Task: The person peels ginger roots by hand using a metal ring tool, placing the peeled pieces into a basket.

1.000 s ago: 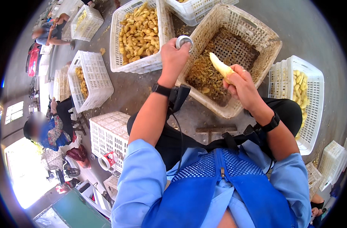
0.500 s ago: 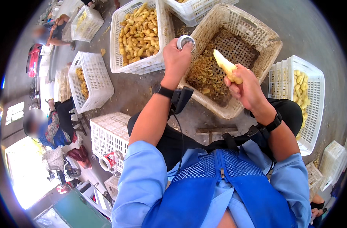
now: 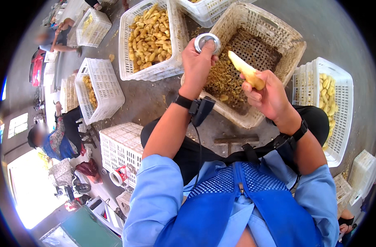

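My left hand [image 3: 196, 64] is closed around a round silver metal ring-shaped tool [image 3: 202, 40], held beside the left wall of a dirty plastic crate [image 3: 254, 17]. My right hand [image 3: 272, 96] grips a piece of ginger [image 3: 246, 71] at its lower end above that crate. Its upper part is pale and peeled, while the lower part is browner. Peelings [image 3: 221, 80] lie over the crate's perforated floor. Whether the metal tool has a blade cannot be made out.
A white crate [image 3: 124, 49] full of ginger pieces [image 3: 150, 39] stands at the far left. Another crate [image 3: 345, 107] with yellow pieces is at the right. An overturned crate [image 3: 118, 144] sits by my left knee. Two people [image 3: 58, 138] [image 3: 58, 37] are at the left.
My left hand has moved slightly right with the metal tool, which now turns its round face more upward. The ginger has shifted a little left and tilted in my right hand.
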Action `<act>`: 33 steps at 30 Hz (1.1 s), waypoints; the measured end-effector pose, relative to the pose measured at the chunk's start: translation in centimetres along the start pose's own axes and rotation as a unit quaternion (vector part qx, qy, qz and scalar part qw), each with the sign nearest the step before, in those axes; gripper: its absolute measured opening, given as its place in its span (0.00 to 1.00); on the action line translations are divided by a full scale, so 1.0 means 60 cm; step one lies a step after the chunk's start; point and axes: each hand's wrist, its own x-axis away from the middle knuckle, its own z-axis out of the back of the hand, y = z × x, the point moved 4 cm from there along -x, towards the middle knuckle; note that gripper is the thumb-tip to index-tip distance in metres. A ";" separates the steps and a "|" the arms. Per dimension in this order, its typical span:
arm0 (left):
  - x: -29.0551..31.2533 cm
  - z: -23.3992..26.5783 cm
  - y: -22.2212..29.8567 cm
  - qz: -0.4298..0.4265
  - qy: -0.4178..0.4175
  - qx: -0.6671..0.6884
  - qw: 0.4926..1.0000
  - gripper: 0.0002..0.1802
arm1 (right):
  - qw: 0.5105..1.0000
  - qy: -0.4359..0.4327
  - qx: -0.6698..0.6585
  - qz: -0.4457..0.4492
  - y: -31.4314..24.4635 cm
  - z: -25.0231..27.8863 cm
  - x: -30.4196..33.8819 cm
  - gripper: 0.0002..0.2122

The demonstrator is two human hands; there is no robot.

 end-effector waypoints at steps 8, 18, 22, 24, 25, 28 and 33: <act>0.027 -0.063 0.001 -0.057 -0.031 -0.064 0.996 0.06 | 0.995 0.039 0.084 -0.025 0.019 0.002 -0.010 0.15; 0.028 -0.065 0.006 -0.087 -0.001 -0.137 0.987 0.08 | 0.815 0.132 0.534 0.184 0.005 -0.035 0.009 0.19; 0.048 -0.044 0.051 -0.164 0.007 -0.235 0.958 0.08 | 0.828 0.147 0.505 0.195 0.002 -0.025 0.007 0.19; 0.075 -0.042 0.072 -0.185 0.014 -0.291 0.939 0.09 | 0.833 0.150 0.500 0.182 0.001 -0.023 0.009 0.18; 0.085 -0.043 0.072 -0.192 -0.006 -0.288 0.938 0.09 | 0.843 0.149 0.487 0.174 0.000 -0.021 0.009 0.17; 0.103 -0.039 0.054 -0.160 -0.076 -0.233 0.956 0.09 | 0.854 0.136 0.473 0.165 -0.001 -0.021 0.006 0.17; 0.105 -0.046 0.047 -0.058 -0.126 -0.204 0.969 0.11 | 0.847 0.120 0.479 0.194 0.007 -0.013 -0.001 0.16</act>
